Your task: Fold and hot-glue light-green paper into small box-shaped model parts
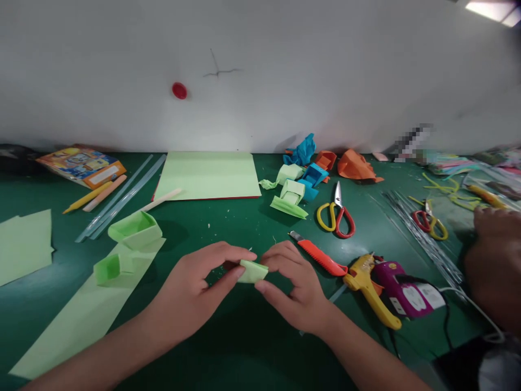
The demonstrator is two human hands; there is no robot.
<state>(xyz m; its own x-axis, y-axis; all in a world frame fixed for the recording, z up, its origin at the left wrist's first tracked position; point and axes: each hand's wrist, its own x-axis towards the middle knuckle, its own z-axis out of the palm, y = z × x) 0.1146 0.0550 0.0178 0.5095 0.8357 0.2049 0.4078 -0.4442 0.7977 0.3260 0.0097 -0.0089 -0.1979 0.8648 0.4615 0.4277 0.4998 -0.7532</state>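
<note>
A small folded piece of light green paper [252,272] is held between my two hands, above the dark green table. My left hand [211,277] pinches its left end between thumb and fingers. At its right end, my right hand [291,282] grips it with thumb and curled fingers. To the left, two folded green paper boxes, a larger one [136,230] and a smaller one [112,268], rest on a long strip of green paper [77,315]. Beyond my right hand lies a red utility knife [321,256].
Sheets of green paper [207,174] lie at the back. Folded blue paper [315,175] and orange paper [356,164] stand near scissors [337,212]. A yellow glue gun [372,290] and purple box [407,290] sit right. Another person's hand [494,260] is at the far right.
</note>
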